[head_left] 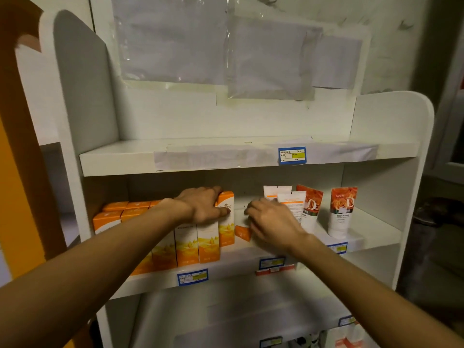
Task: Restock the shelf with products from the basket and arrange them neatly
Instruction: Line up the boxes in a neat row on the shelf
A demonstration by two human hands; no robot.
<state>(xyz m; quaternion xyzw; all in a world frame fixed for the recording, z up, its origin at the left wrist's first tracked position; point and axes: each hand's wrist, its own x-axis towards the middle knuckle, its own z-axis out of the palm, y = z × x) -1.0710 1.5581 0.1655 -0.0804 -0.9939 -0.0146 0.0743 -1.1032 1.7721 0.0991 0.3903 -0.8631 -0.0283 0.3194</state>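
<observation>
Several tall orange-and-white boxes (187, 243) stand in rows on the left of the middle shelf (246, 257). My left hand (204, 205) lies over their tops, fingers wrapped on the rightmost box (226, 223). My right hand (270, 223) rests just right of that, over a small orange box (242, 232) lying on the shelf; whether it grips the box is hidden. White tubes (292, 203) stand behind my right hand. Two tubes with orange rose print (341, 212) stand further right. No basket is in view.
The top shelf (248, 153) holds only taped paper and a blue price tag (292, 155). Plastic-covered sheets (226, 51) hang on the back panel. Blue price tags (192, 276) line the middle shelf's edge. A lower shelf (238, 310) sits below. An orange wall (17, 197) stands at left.
</observation>
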